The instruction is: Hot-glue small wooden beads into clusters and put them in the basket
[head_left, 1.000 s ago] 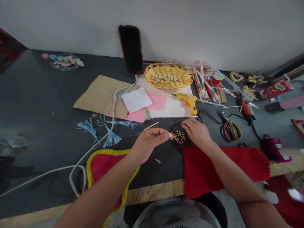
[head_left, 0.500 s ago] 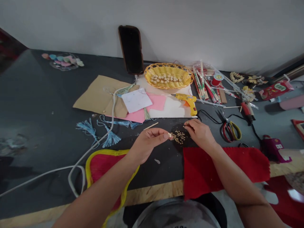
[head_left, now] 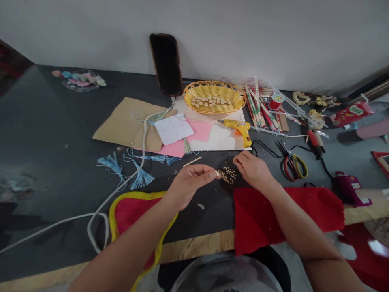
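Observation:
My left hand (head_left: 194, 180) pinches a tiny cream-coloured piece (head_left: 217, 173) between thumb and forefinger. Just beyond those fingertips, a loose scatter of small tan bead-like pieces (head_left: 228, 176) lies on the dark table. On the right side of the scatter, my right hand (head_left: 251, 168) has its thumb and fingertips pressed together. Whatever it may hold is too small to make out. A yellow glue gun (head_left: 240, 129) rests on white board behind the right hand. In the oval yellow basket (head_left: 194, 106) sit several small pale flower-like pieces.
Scissors (head_left: 293, 164) and a red-handled tool (head_left: 316, 142) with a black cord lie to the right. Red cloth (head_left: 285, 209) hangs over the front edge. Blue tassels (head_left: 142, 177) and a white cable (head_left: 115, 190) are at left, with a phone (head_left: 166, 65) against the wall.
My right hand has shifted very slightly left, its fingers still pinched. My left hand keeps its hold on the cream-coloured piece, and the camera view has moved a little.

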`<state>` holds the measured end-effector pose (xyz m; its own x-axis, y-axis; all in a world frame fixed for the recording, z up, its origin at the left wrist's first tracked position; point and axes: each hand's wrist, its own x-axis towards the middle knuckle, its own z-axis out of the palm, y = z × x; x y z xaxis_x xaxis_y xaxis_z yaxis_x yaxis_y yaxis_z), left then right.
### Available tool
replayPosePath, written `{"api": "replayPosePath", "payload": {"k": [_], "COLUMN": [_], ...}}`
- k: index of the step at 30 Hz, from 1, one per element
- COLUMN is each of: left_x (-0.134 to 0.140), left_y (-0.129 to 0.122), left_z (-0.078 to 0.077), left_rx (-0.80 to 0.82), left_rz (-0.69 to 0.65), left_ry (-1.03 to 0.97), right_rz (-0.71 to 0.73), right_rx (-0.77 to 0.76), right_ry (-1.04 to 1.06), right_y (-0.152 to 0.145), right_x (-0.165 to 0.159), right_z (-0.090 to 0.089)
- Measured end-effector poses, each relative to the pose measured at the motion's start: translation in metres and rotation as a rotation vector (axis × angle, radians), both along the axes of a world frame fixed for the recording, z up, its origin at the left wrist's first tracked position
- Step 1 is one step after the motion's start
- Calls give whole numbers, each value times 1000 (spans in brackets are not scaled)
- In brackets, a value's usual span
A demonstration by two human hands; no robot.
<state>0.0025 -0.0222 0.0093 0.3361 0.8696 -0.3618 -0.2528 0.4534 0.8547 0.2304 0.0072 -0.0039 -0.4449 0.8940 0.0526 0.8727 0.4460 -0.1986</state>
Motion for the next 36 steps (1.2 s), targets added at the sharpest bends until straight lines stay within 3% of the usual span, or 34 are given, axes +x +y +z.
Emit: {"api": "replayPosePath", "payload": {"k": [4, 7, 10, 21, 36], "left_x": [1, 2, 3, 4, 4], "left_y": [0, -1, -2, -3, -4], "left_z": [0, 1, 3, 2, 1], "left_rx": [8, 9, -19, -34, -13], "left_rz": [-5, -22, -34, -53, -68], "left_ry": [4, 7, -11, -73, -44], "right_rz": [10, 80, 155, 258, 243], "right_rx": [33, 79, 152, 271, 288], "right_ry": [195, 470, 611, 619, 644], "right_y": [-5, -15, -27, -34, -35], "right_x": [-2, -10, -21, -32, -31], "right_z": [4, 15, 25, 25, 22]}}
